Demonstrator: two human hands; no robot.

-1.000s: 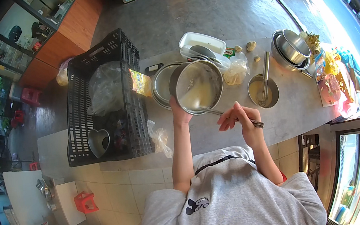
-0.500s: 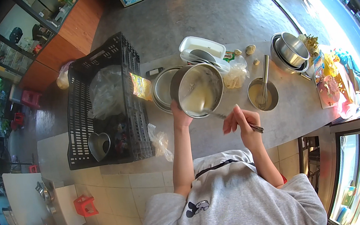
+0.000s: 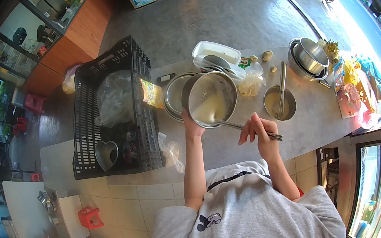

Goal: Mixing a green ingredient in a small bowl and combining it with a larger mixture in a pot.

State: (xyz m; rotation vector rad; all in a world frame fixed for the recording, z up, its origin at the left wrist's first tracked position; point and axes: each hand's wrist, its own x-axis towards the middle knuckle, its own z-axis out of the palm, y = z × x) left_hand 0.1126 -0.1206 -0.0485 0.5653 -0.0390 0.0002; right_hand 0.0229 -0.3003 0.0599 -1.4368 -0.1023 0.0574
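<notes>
A deep metal bowl is tilted toward me, with pale yellow, creamy batter inside. My left hand is closed on its lower left side. In my right hand is a long metal utensil, gripped near the handle's end; its head dips into the batter, so its kind is hidden. Behind the bowl, to its left, are stacked round metal pans. To the right, a small metal pot holds a yellowish liquid and a whisk leaning on its rim.
A black plastic crate borders the left side of the grey table. Beyond the bowl stand a white tub and a plastic bag. Nested metal bowls and colourful packages occupy the right side.
The utensil has shifted slightly right and down with my right hand, and its shaft shows more over the bowl's rim. My left hand still supports the bowl in nearly the same place.
</notes>
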